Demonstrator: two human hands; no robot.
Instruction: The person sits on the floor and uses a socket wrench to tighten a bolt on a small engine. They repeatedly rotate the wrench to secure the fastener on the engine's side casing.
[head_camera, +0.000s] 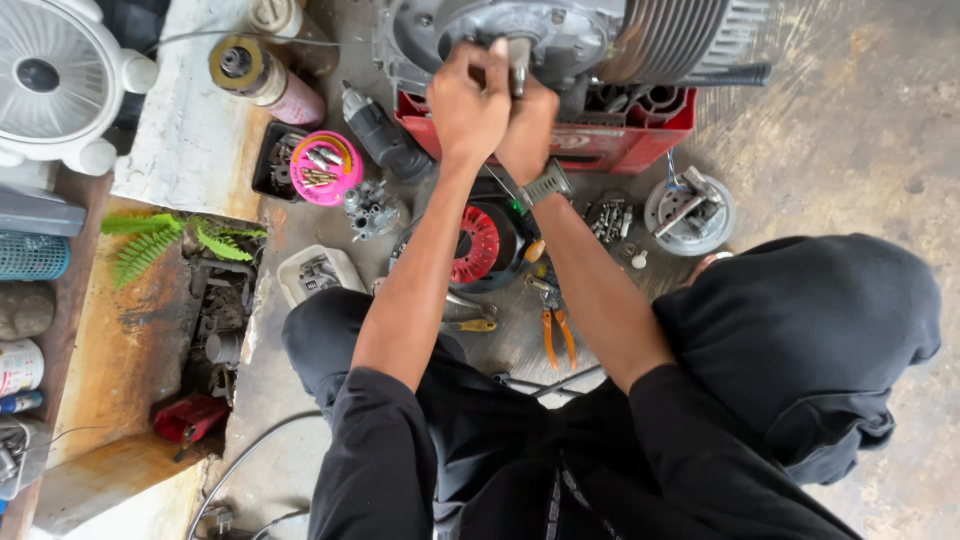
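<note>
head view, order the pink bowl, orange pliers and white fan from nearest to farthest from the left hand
From the left hand, gripping the engine at top:
1. Pink bowl, on the floor, lower left of the hand.
2. Orange pliers, on the floor below, between the forearms.
3. White fan, far left edge.

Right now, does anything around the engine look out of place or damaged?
Nothing looks broken. Both hands, left and right, grip a metal tool on the grey finned engine, which sits on a red plastic crate. Orange-handled pliers and small parts lie scattered loose on the concrete floor.
</note>
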